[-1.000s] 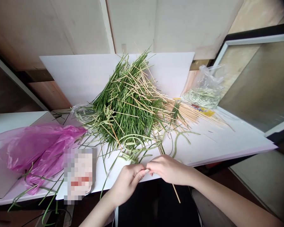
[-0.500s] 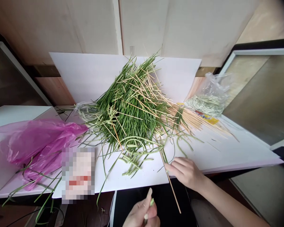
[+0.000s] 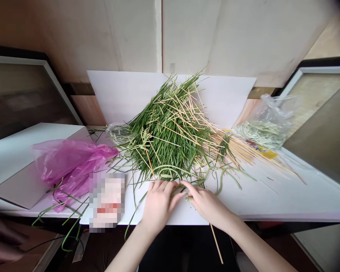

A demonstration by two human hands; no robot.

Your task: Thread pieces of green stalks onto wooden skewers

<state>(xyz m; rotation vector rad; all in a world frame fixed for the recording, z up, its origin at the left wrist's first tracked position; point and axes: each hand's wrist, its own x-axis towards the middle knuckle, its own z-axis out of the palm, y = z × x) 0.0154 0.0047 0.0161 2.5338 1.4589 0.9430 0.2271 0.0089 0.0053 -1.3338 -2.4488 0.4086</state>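
- Right hand [image 3: 205, 200] seems pinching a green piece [image 3: 189, 198].
- Left hand [image 3: 158, 202]: grip unclear.
- Short pieces [image 3: 145, 138], eleven o'clock, look done; long stalks [image 3: 221, 181], one o'clock, look unbroken.

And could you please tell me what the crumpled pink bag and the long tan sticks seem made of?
Crumpled pink bag: apparently thin, glossy plastic, translucent with shiny creases.
Long tan sticks: probably matt bamboo or wood, judging by their pale, straight shafts.
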